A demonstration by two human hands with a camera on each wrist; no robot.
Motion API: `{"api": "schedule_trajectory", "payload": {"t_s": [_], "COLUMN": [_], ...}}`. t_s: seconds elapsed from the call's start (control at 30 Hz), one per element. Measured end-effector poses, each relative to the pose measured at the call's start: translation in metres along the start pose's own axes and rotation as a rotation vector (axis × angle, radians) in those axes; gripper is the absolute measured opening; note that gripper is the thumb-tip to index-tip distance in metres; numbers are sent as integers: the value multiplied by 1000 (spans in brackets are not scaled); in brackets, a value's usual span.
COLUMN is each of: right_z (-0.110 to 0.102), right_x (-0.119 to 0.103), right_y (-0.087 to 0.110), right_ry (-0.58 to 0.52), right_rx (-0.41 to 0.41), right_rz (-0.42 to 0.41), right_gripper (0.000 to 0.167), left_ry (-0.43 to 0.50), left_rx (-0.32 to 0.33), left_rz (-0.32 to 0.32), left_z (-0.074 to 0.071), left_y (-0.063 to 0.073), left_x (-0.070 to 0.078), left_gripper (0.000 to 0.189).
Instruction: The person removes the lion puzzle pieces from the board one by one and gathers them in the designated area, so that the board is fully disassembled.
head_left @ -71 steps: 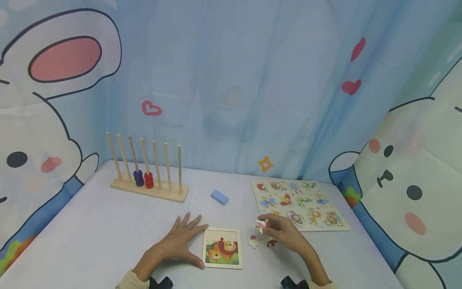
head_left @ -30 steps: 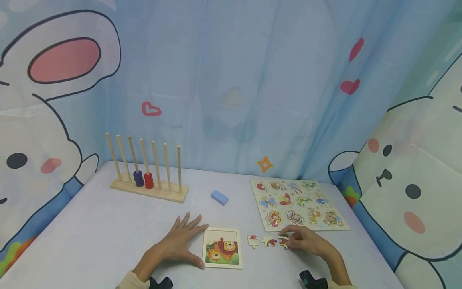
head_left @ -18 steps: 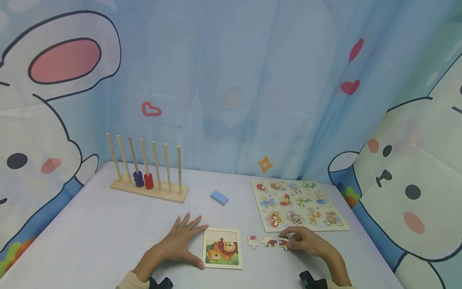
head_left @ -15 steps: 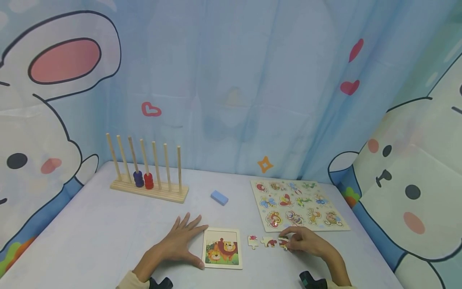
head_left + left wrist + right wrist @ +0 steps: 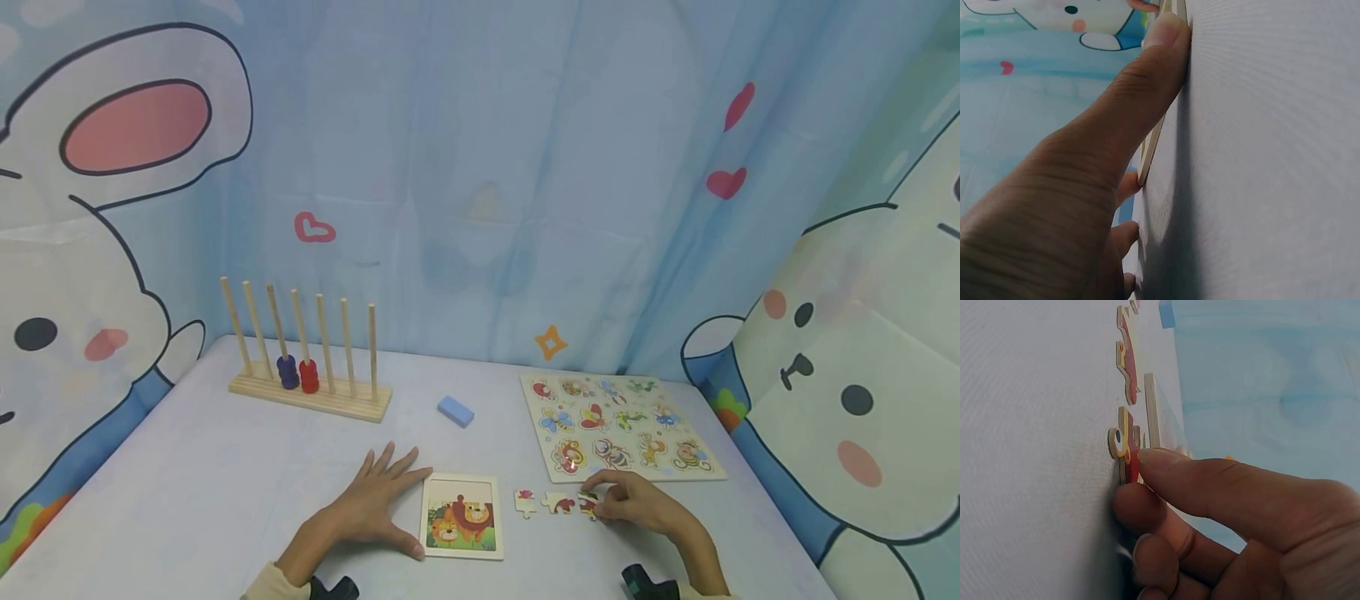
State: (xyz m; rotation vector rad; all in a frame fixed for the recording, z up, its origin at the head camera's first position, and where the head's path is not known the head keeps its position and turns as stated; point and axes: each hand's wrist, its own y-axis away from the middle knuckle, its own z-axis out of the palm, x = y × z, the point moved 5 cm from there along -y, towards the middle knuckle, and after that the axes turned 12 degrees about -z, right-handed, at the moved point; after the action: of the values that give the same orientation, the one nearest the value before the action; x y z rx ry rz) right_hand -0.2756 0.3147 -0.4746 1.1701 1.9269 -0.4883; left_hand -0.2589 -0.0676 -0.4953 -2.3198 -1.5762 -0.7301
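In the head view my left hand (image 5: 375, 504) lies with fingers spread at the left of a small square wooden jigsaw tray (image 5: 465, 553) with a lion picture; its index fingertip and thumb touch the tray's left edge. The left wrist view shows the thumb (image 5: 1116, 106) against that edge. My right hand (image 5: 641, 504) pinches a small red and yellow jigsaw piece (image 5: 588, 505) on the table between thumb and forefinger. Up close in the right wrist view, the piece (image 5: 1127, 440) lies partly behind the fingertips. Two loose pieces, one left (image 5: 525, 502) and one middle (image 5: 558, 502), form a row with it.
A wooden peg board (image 5: 509, 417) of cartoon insects and animals is no part of the row; it lies behind the right hand. A blue block (image 5: 456, 411) sits mid-table. At the back left stands a rod counting frame (image 5: 315, 398) with blue and red beads.
My right hand, which held a piece above the others, has moved right and lowered it to the table at the row's right end. In the latest frames both hands stay still.
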Motion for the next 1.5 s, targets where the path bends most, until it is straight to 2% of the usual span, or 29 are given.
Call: {"api": "schedule_trajectory", "payload": {"t_s": [0.77,0.87,0.97,1.23,1.37,1.5], "right_z": [0,-1,-3,-2,13,43], "right_x": [0,-1,-6,-28,-48,-72], "right_y": [-1,-2,-3,-14,-26,-42], "right_ry": [3,29,92,248,252,204], "right_rx": [1,9,45,240,263,234], "right_rz": [-1,-11,-40,-105,-199,-308], "right_gripper": [30,29,27,18,17,20], "left_ry": [7,6,8,14,9,0], "left_rx": [3,5,7,10,12,21], "left_rz": [-2,-4,-4,3,9,20], "left_z": [0,0,0,0,0,0], "left_y": [1,1,1,1,1,1], "left_x": [0,0,0,1,1,1], "left_gripper": [106,106,106,106,106,106]}}
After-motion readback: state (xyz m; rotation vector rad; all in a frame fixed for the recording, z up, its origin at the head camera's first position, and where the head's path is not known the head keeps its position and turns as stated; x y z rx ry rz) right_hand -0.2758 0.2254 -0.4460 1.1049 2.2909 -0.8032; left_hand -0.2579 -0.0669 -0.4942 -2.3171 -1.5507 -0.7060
